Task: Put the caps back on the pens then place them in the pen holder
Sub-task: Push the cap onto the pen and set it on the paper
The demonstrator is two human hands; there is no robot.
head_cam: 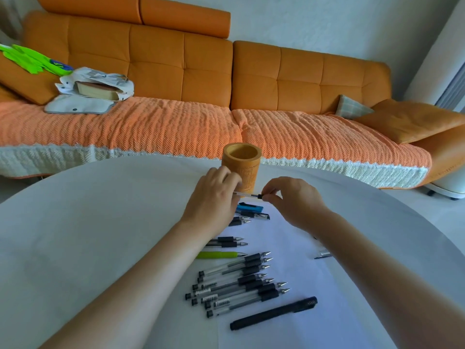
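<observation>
Left hand (214, 195) and right hand (294, 200) each pinch one end of a pen (247, 195), held level above the table (100, 222) with its long axis running left to right. Its black end points toward the right hand; whether a cap sits there cannot be told. Just beyond stands the upright pen holder (241, 170), nearer the left hand.
</observation>
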